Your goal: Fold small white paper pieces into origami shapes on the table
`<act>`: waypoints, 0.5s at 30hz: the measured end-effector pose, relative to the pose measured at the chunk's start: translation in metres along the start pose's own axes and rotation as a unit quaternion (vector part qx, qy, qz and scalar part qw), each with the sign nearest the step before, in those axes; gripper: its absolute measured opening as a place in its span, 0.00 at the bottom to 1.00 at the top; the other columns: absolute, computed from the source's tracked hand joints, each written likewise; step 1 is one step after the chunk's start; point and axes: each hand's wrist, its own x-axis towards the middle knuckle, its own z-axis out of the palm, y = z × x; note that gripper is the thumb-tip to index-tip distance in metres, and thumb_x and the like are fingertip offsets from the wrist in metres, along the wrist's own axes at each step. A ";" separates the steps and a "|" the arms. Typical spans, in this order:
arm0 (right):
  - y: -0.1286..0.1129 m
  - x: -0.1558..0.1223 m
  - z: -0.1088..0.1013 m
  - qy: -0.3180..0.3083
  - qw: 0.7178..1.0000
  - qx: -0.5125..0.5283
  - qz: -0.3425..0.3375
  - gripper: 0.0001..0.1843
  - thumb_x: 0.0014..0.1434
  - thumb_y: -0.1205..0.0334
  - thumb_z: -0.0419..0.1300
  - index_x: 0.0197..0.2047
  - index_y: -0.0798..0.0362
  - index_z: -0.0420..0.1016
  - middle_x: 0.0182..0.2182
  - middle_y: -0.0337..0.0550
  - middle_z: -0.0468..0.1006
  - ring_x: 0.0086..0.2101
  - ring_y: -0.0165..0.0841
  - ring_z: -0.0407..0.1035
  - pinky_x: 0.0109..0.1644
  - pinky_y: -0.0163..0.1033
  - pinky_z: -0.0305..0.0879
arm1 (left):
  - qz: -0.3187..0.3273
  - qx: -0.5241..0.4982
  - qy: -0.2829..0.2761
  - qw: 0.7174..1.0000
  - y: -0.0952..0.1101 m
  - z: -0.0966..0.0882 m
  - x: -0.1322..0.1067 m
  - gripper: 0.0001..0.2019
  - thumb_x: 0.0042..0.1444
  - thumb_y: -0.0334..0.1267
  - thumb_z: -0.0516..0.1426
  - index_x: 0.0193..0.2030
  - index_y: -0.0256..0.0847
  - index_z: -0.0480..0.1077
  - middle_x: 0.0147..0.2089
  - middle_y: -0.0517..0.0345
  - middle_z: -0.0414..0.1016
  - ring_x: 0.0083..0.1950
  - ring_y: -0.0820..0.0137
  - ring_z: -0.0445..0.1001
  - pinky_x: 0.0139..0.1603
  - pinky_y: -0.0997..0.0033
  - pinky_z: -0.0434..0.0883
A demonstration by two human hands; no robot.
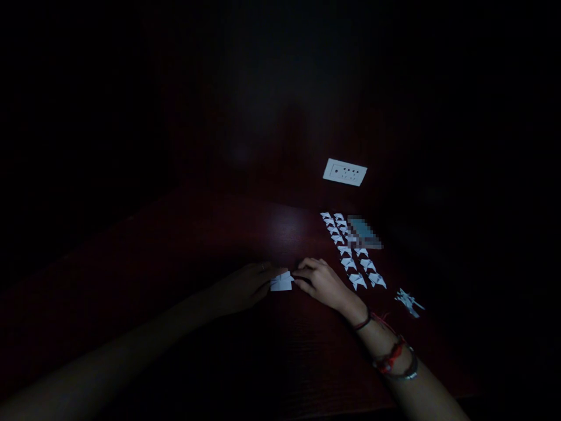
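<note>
The scene is very dark. A small white folded paper piece (281, 282) lies on the dark reddish table (184, 245) between both my hands. My left hand (245, 285) pinches its left edge with curled fingers; a ring shows on one finger. My right hand (319, 282) grips the right edge, fingers bent; bracelets and red threads circle that wrist. Both hands rest low on the tabletop.
Several small white folded paper shapes (350, 251) lie in two rows to the right of my right hand. A separate white paper scrap (409, 302) sits further right. A blurred bluish rectangle (363, 233) lies beside the rows. A white wall socket plate (345, 172) is behind.
</note>
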 end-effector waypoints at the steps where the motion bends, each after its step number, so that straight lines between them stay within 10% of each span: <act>1: 0.000 0.000 0.000 0.001 1.000 0.001 0.003 0.14 0.56 0.60 0.49 0.44 0.51 0.68 0.36 0.42 0.67 0.38 0.30 0.61 0.43 0.38 0.54 | -0.005 -0.011 -0.002 1.000 0.000 -0.001 0.000 0.21 0.55 0.30 0.45 0.57 0.44 0.50 0.50 0.55 0.61 0.47 0.70 0.63 0.47 0.69 0.61; 15: -0.009 0.001 -0.005 0.031 0.999 0.035 -0.006 0.13 0.55 0.60 0.49 0.44 0.52 0.67 0.37 0.43 0.68 0.39 0.31 0.60 0.43 0.39 0.54 | 0.074 0.026 -0.038 0.996 -0.003 -0.004 -0.002 0.23 0.53 0.26 0.47 0.56 0.42 0.51 0.55 0.53 0.57 0.54 0.66 0.57 0.52 0.63 0.57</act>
